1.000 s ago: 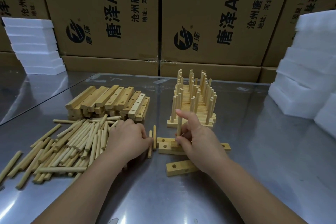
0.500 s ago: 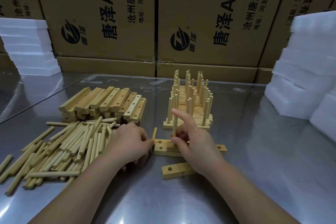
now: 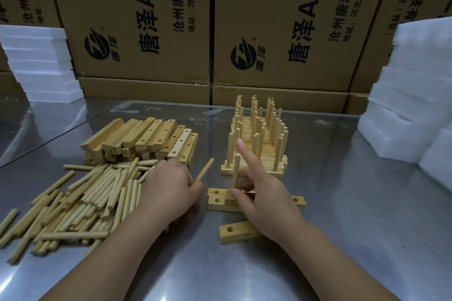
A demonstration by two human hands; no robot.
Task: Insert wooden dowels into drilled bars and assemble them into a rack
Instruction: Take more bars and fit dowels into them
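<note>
Nearest, flat on table (image 3: 342,239): loose bar (image 3: 234,231), hole visible at left end, right part hidden under right wrist.

Just behind: right hand (image 3: 266,200), over work bars (image 3: 216,200). Thumb and curled fingers pinching upright dowel (image 3: 236,168) near lower end; index finger straight, pointing up. Lower end of upright dowel down at work bars; seating in a hole not determinable, thumb in the way. Work bars lying flat, side by side, crosswise; holes visible at left ends and at right end of front bar.

Left of work bars, apart from right hand: left hand (image 3: 168,188), closed round lower end of slanted dowel (image 3: 205,169). Upper end tilted up and to the right, clear of table. Left hand positioned over right edge of dowel pile (image 3: 73,203).

Dowel pile: loose, lying flat, spread across left part of table.

Behind pile: bar stack (image 3: 141,137), drilled bars laid parallel in layers, holes facing up.

Behind right hand: racks (image 3: 256,144), set in a row running away, dowels upright in bars.

Farthest: foam blocks (image 3: 41,63) stacked at left and at right edge; printed cartons (image 3: 137,19) along rear of table.
</note>
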